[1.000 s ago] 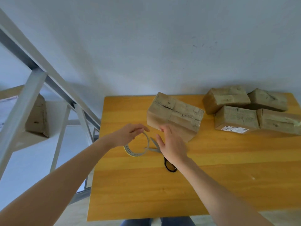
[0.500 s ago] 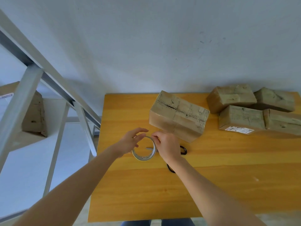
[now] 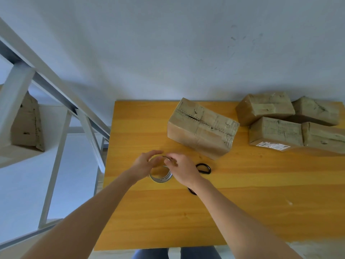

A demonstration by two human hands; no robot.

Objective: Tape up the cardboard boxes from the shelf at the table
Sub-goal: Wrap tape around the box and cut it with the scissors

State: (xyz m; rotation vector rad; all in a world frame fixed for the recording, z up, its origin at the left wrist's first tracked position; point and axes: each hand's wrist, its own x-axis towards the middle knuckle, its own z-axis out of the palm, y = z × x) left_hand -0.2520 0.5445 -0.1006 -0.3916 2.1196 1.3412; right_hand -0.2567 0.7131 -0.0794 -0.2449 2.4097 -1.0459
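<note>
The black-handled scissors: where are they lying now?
In the head view, the black-handled scissors lie on the yellow wooden table, partly under the right hand, near the brown cardboard box.

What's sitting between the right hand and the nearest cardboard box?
Head view: a black handle loop of the scissors lies on the table between the right hand and the cardboard box; otherwise bare wood.

Pale grey wall (image 3: 168,43) behind far edge of table (image 3: 242,212); dark scuff marks (image 3: 233,37) upper right. Light floor (image 3: 74,174) past left edge.
</note>
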